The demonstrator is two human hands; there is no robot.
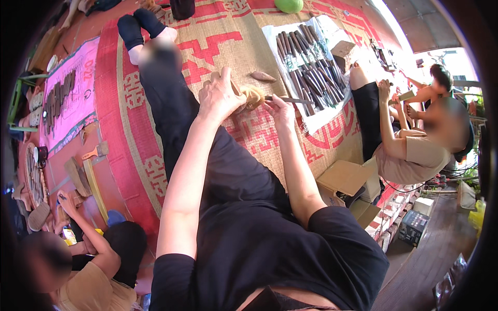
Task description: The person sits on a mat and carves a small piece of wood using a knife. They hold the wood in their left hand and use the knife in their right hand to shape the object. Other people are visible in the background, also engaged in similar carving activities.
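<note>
Woven mat (223, 46), left hand (220, 96) half hiding wood piece (254, 97), chisel (290, 100) tip unclear

A black short-sleeved shirt is worn, its sleeves ending above the elbows, so that both forearms are left bare. Long black trousers (207, 155) are worn over the legs, and dark navy socks (137, 26) are seen on the feet. No gloves, rings or watch are seen on the left hand (220, 96) or the right hand (280, 111).
</note>
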